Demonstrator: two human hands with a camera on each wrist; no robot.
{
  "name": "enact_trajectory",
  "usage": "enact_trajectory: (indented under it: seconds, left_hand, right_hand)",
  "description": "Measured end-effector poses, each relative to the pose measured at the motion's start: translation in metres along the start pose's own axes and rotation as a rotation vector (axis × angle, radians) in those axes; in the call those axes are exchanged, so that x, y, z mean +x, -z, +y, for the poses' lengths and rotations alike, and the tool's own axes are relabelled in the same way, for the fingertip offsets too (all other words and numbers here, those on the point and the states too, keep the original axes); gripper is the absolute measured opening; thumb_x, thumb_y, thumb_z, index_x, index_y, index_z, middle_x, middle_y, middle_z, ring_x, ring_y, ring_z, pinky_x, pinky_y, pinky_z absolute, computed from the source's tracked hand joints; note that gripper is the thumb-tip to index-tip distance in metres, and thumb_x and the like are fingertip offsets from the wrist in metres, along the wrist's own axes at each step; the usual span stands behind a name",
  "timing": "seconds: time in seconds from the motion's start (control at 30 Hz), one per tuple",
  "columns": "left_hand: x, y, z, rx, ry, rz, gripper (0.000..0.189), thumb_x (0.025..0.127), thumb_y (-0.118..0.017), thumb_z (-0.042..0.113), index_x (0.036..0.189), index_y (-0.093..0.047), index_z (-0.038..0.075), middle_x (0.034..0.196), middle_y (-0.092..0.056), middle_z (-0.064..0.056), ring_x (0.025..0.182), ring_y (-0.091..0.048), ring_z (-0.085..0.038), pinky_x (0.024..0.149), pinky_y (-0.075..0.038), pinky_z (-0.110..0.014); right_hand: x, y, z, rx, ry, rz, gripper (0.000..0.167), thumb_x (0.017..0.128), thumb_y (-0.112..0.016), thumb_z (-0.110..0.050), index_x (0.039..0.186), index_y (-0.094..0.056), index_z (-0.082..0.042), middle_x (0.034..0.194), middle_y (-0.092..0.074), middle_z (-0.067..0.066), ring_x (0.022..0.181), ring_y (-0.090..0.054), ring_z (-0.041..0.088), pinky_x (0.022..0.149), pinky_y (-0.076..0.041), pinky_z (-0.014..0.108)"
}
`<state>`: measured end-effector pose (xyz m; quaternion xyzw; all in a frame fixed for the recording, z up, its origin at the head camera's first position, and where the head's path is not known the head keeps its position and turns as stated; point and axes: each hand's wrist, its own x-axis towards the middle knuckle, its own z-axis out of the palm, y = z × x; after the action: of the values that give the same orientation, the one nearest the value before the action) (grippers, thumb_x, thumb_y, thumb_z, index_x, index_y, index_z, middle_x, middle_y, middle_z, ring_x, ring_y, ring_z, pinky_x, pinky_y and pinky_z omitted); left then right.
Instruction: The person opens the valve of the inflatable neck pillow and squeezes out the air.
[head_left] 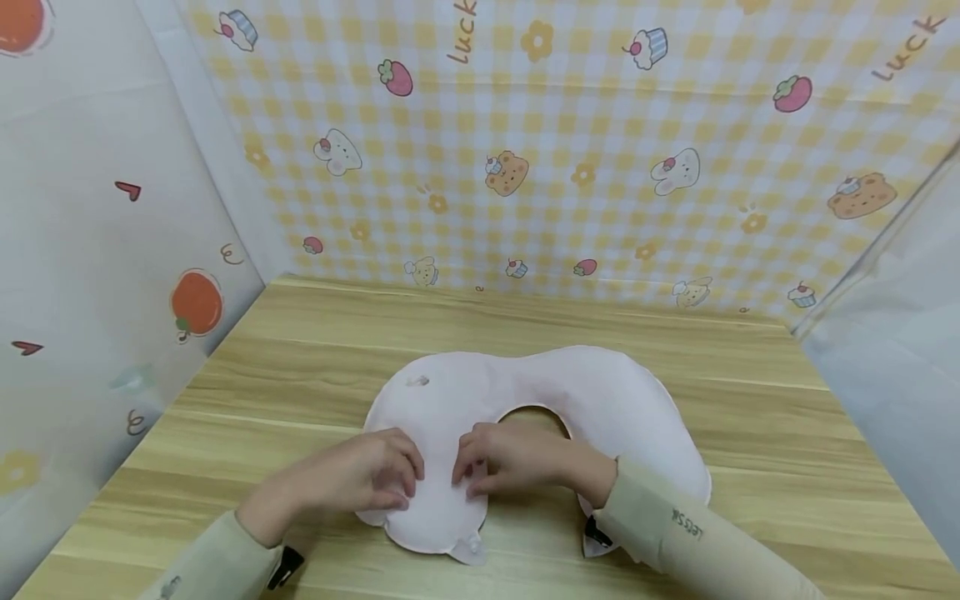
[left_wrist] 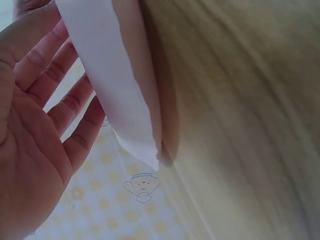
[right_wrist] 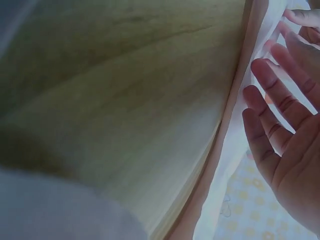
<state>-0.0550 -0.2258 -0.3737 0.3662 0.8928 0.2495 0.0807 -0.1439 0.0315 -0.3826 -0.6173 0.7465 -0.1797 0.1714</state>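
Note:
A pale pink U-shaped neck pillow (head_left: 637,400) lies on the wooden table, its opening towards me. A small valve (head_left: 417,381) shows on its upper left part. My left hand (head_left: 375,471) rests at the outer edge of the pillow's left arm, with fingers bent loosely on the surface. On the inner side of that same arm, my right hand (head_left: 510,458) touches the top with its fingertips. In both wrist views the fingers are spread against the pillow's pale side, without closing round it. My right forearm partly hides the pillow's right arm.
The wooden table (head_left: 285,375) extends around the pillow. Behind it stands a yellow checked cloth wall (head_left: 465,208) with cartoon prints; a white printed sheet (head_left: 90,250) borders the left. Small tabs (head_left: 468,550) stick out from the pillow's ends.

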Motion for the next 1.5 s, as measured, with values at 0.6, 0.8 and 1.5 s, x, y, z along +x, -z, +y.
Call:
enact_trajectory:
  seconds: [0.6, 0.8, 1.5]
  left_hand:
    - [-0.006, -0.015, -0.006, 0.115, -0.029, 0.023, 0.026, 0.074, -0.084, 0.019, 0.094, -0.068, 0.02, 0.116, -0.06, 0.007, 0.11, -0.055, -0.011, 0.092, -0.05, -0.03]
    - [-0.007, -0.015, -0.006, 0.126, -0.016, 0.02, 0.031, 0.074, -0.084, 0.019, 0.1, -0.067, 0.018, 0.121, -0.06, 0.004, 0.114, -0.054, -0.013, 0.093, -0.05, -0.032]
    - [-0.016, -0.005, -0.009, 0.098, 0.109, -0.032, 0.045, 0.071, -0.086, 0.017, 0.11, -0.064, 0.02, 0.132, -0.054, 0.001, 0.124, -0.05, -0.018, 0.099, -0.049, -0.037]
  right_hand:
    - [0.01, -0.009, -0.009, -0.182, -0.039, -0.103, 0.023, 0.082, -0.08, -0.032, 0.101, -0.069, -0.026, 0.093, -0.057, -0.012, 0.086, -0.042, 0.002, 0.072, -0.035, 0.011]
    - [0.01, -0.011, -0.009, -0.254, -0.115, -0.099, 0.033, 0.077, -0.083, -0.039, 0.101, -0.063, -0.028, 0.09, -0.052, -0.014, 0.085, -0.044, 0.004, 0.066, -0.036, 0.015]
    - [0.009, -0.008, -0.003, -0.249, -0.112, -0.035, 0.038, 0.08, -0.081, -0.041, 0.11, -0.065, -0.024, 0.104, -0.056, -0.01, 0.096, -0.048, 0.006, 0.076, -0.043, 0.018]
